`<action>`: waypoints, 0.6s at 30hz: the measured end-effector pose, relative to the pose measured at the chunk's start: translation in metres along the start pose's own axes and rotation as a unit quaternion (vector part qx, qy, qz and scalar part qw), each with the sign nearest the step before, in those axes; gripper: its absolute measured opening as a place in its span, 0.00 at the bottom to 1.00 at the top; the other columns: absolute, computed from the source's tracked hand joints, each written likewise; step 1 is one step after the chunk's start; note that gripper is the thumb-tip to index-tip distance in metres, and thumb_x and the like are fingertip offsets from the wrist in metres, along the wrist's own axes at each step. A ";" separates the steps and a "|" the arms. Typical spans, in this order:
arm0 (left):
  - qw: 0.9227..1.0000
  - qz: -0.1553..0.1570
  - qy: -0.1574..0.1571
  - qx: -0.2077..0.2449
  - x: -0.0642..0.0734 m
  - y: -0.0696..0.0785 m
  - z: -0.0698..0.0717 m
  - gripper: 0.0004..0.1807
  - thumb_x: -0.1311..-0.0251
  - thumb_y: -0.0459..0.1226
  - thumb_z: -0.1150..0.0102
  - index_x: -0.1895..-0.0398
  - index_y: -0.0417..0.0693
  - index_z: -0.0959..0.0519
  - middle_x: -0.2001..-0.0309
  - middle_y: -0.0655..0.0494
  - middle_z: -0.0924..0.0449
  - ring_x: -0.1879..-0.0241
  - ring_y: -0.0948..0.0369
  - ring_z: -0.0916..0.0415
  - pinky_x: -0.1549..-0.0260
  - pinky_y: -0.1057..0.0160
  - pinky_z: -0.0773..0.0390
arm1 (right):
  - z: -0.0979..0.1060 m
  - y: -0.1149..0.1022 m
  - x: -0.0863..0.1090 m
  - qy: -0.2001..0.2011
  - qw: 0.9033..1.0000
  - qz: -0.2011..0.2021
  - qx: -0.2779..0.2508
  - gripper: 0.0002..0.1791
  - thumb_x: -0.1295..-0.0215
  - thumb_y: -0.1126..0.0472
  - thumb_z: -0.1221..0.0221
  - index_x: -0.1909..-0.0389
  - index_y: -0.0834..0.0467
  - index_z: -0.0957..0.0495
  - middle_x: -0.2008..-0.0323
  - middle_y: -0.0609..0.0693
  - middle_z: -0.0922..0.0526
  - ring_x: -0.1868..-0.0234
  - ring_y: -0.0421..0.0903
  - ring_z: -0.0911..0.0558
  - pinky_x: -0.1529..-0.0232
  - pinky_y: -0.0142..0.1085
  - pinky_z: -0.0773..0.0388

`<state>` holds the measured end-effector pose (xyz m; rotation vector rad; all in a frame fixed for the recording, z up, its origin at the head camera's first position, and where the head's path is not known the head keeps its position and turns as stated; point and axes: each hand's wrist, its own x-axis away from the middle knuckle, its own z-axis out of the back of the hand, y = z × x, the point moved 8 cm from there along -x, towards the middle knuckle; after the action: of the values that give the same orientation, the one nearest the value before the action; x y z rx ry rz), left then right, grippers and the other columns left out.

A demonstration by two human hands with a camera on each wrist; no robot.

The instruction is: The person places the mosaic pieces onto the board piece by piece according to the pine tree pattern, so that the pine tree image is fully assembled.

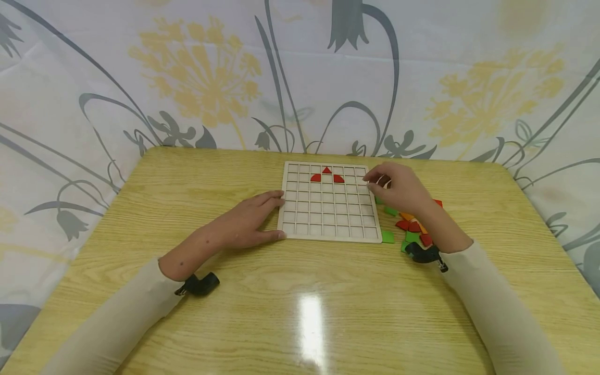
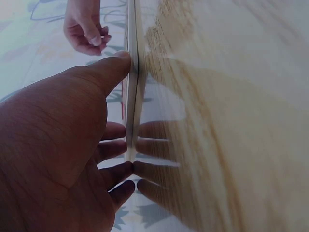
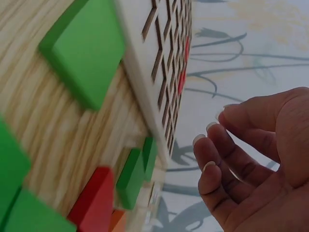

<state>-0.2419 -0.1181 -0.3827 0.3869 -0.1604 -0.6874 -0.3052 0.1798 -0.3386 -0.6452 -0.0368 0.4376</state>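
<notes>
A pale square grid board [image 1: 321,216] lies flat on the table. In its upper rows sit a red triangle [image 1: 326,171] and, lower on either side, two red pieces with a slanted or curved edge, a left one [image 1: 316,178] and a right one [image 1: 338,178]. My left hand [image 1: 246,223] rests against the board's left edge, fingers extended and thumb by the near corner. Over the right edge hovers my right hand [image 1: 397,186], its fingers loosely bent. Nothing shows between those fingertips [image 3: 199,140] in the right wrist view.
Right of the board lies a loose spread of green, red and orange pieces, partly covered by my right forearm. One green piece [image 1: 387,237] lies at the board's near right corner. Behind the wooden table [image 1: 234,323] hangs a flower-patterned cloth [image 1: 300,78].
</notes>
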 end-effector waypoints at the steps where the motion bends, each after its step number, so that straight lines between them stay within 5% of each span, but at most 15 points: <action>1: 1.000 0.000 0.000 0.001 0.000 0.000 0.000 0.44 0.27 0.57 0.37 0.19 0.41 0.37 0.16 0.45 0.46 0.19 0.45 0.45 0.22 0.42 0.40 | 0.001 0.003 0.001 -0.001 1.000 -0.003 0.001 0.12 0.22 0.64 0.40 0.47 0.64 0.14 0.51 0.59 0.14 0.54 0.54 0.16 0.57 0.45 0.20; 18: 1.000 0.000 -0.003 0.000 0.000 0.001 0.000 0.44 0.27 0.57 0.37 0.19 0.41 0.37 0.16 0.45 0.47 0.18 0.45 0.45 0.22 0.42 0.40 | 0.000 0.049 0.004 -0.080 0.996 -0.012 0.029 0.11 0.29 0.63 0.31 0.49 0.61 0.12 0.54 0.55 0.14 0.58 0.50 0.16 0.57 0.44 0.18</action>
<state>-0.2412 -0.1173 -0.3822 0.3851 -0.1656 -0.6875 -0.3201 0.2161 -0.3675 -0.5516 -0.1831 0.4649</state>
